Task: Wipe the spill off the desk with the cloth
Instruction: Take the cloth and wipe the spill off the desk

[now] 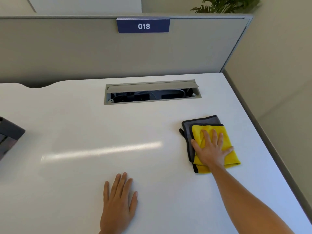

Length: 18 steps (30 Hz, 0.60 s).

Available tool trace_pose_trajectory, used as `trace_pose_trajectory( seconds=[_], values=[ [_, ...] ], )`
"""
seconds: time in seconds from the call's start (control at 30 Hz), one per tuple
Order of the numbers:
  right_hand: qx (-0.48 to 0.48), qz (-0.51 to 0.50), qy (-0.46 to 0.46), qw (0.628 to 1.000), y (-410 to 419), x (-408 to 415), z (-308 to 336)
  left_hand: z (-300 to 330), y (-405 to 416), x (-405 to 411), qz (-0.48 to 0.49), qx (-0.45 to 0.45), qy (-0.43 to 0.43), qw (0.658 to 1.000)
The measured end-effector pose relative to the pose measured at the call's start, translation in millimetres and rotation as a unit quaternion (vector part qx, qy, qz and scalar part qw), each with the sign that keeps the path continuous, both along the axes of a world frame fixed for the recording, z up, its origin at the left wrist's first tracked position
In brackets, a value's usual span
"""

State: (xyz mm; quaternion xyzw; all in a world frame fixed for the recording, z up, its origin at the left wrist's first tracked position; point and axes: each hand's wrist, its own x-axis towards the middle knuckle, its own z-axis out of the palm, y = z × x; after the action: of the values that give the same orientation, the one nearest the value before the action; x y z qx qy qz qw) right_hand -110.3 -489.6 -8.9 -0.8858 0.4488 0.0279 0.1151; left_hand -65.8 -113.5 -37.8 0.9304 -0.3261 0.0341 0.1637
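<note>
White desk (84, 132): bare surface, light streak across middle; no spill discernible.
Cloth (217, 132): folded, yellow face up, grey layer with black edging at far and left sides; lies right side of desk, near right edge.
Right hand (211, 149): flat, fingers spread wide, palm pressed on cloth.
Left hand (118, 201): flat on desk, near centre, fingers extended, holding nothing.
Cable hatch (152, 92): far centre, lid open.
Label "018" (143, 26): on grey partition.
Dark object (10, 134): left edge, unidentifiable.

Two hands — left hand (118, 201), right hand (211, 147) — one cloth (224, 130), one desk (84, 132), one cable hatch (152, 92).
</note>
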Motion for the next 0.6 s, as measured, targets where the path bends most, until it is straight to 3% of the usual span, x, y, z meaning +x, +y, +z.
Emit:
trace_pose_trajectory(
  seconds=[0.27, 0.6],
  values=[
    [0.017, 0.04, 0.0, 0.999, -11, 69, 0, -7, -5, 4, 0.015, -0.022, -0.046, 0.999],
    [0.0, 0.291, -0.008, 0.957, 52, 141, -10, 4, -11, 5, 0.036, -0.029, -0.017, 0.999]
  ],
)
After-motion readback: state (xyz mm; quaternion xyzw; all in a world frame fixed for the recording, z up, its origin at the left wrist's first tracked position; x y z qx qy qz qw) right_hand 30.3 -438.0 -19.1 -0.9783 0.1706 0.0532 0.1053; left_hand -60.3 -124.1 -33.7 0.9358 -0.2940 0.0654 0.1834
